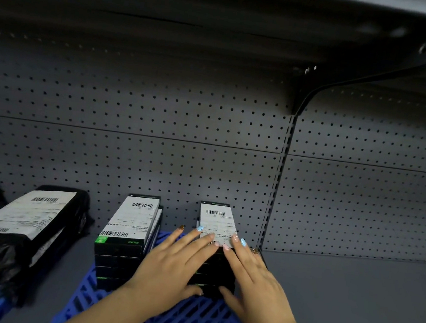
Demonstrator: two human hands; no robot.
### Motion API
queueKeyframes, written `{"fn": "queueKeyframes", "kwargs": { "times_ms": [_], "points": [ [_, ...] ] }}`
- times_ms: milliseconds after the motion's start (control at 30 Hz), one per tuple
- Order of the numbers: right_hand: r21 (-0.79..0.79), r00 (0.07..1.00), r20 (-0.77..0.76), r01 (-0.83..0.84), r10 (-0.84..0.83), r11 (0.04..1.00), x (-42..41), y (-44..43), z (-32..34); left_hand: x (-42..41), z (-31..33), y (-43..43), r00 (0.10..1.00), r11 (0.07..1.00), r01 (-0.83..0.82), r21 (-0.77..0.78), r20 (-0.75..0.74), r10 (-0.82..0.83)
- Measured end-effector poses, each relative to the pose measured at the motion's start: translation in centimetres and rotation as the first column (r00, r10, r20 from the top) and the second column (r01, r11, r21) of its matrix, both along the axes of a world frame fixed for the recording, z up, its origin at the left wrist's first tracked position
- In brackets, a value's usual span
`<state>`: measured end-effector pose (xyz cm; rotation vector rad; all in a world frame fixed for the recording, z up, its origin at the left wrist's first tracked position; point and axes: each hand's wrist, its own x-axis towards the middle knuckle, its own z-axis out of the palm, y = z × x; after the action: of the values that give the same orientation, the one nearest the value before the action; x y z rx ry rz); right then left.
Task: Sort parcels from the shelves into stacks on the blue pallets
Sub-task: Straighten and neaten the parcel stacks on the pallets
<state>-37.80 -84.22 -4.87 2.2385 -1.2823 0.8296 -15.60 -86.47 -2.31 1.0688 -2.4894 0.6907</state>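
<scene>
Your left hand (169,262) and right hand (254,279) rest flat-fingered on the right stack (216,219) at the pallet (189,322) back edge, clasping nothing. The boxes (212,266) look stiff, light and slick, so take them by the long sides.

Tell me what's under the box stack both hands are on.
A blue pallet; its slats show in front of the stack. The part right beneath is covered by it, the lower corners by the left hand and right hand.

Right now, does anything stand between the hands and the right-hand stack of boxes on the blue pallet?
Nothing visible does. The left hand and right hand both rest on the right stack, fingers flat on its top. The left stack stands beside it, not in between.
</scene>
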Motion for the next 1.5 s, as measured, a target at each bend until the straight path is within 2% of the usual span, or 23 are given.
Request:
{"fn": "queueKeyframes", "kwargs": {
  "times_ms": [167,400,567,767,933,1067,1267,1400,1500],
  "points": [
    [0.006,0.999,-0.013,0.043,-0.043,0.999,0.3,-0.4,0.0,-0.2,-0.1,-0.2,1.000,1.000,-0.004,0.017,-0.005,0.004],
    [-0.126,0.996,-0.042,0.076,-0.082,0.989,0.0,0.3,-0.5,0.1,-0.3,0.6,1.000,0.998,-0.024,-0.056,-0.013,0.023],
    [-0.190,0.992,-0.083,0.082,-0.099,0.978,-1.3,0.3,-1.5,1.5,-1.3,0.7,0.998,0.987,-0.023,-0.157,0.053,0.032],
    [-0.182,0.983,-0.085,0.143,-0.160,0.973,-1.0,-0.4,-1.3,1.6,-1.3,0.1,0.993,0.976,-0.079,-0.202,0.075,0.096],
    [-0.183,0.984,-0.073,0.146,-0.162,0.972,-1.0,-0.3,-1.3,1.5,-1.2,0.4,0.995,0.970,-0.061,-0.235,0.065,0.079],
    [-0.178,0.991,-0.033,0.124,-0.132,0.976,-0.8,-0.3,-0.4,1.2,-0.7,0.2,1.000,0.951,-0.028,-0.309,0.000,0.030],
    [-0.120,0.990,-0.022,0.133,-0.137,0.984,-0.8,-0.8,0.3,0.7,-0.2,-0.6,0.996,0.963,-0.092,-0.253,-0.018,0.090],
    [-0.118,0.994,0.038,0.104,-0.100,0.988,-0.9,-0.3,0.3,0.7,-0.5,-0.4,0.998,0.963,-0.054,-0.265,0.011,0.059],
    [-0.059,0.985,0.117,0.134,-0.127,0.989,-0.4,0.6,0.8,1.0,-0.7,-0.5,1.000,0.967,-0.013,-0.253,0.000,0.014]
  ]
}}
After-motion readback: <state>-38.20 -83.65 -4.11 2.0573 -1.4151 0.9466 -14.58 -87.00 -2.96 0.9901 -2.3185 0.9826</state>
